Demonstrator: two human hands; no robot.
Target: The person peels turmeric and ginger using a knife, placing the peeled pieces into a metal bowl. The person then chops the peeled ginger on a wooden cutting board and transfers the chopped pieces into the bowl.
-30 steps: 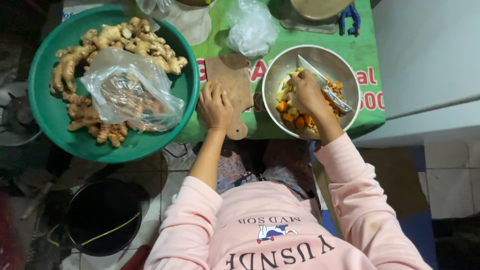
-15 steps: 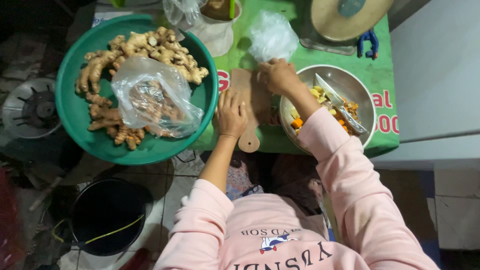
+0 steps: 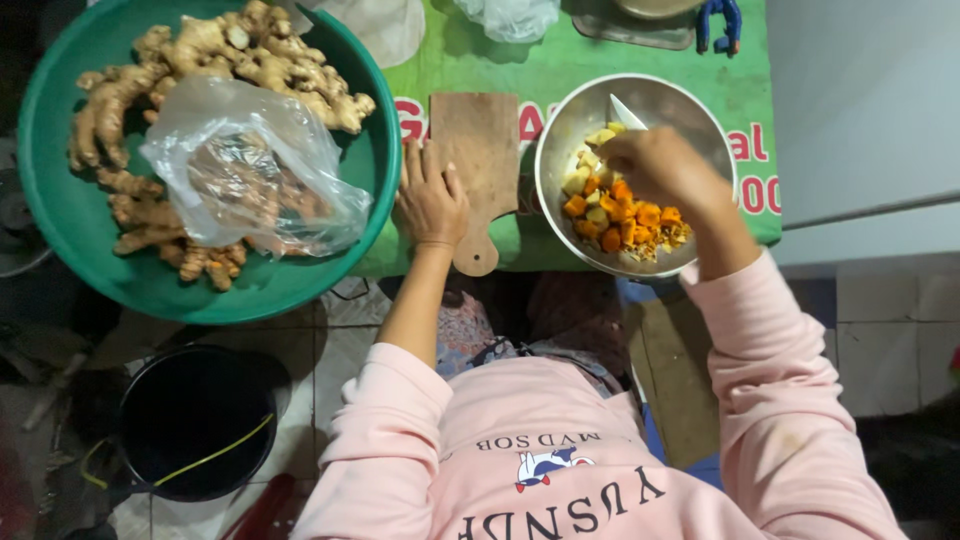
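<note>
Under the right hand (image 3: 660, 165): chopped roots (image 3: 620, 215).

Tiled floor (image 3: 880, 340), green-covered table (image 3: 480, 60), dim light

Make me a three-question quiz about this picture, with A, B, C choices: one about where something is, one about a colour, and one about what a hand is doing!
1. Where is the clear plastic bag?
A. In the big round tray on the ginger roots
B. In the metal bowl
C. On the floor

2. What colour is the big round tray?
A. Red
B. Green
C. White

3. What is the left hand doing?
A. Lifting the black bucket
B. Holding a cup
C. Lying flat on the wooden cutting board

Answers:
1. A, the bag lies on the ginger roots inside the tray.
2. B, its rim and floor are green.
3. C, the open palm rests at the edge of the wooden cutting board, while the right hand reaches into the metal bowl of cut pieces.
</note>
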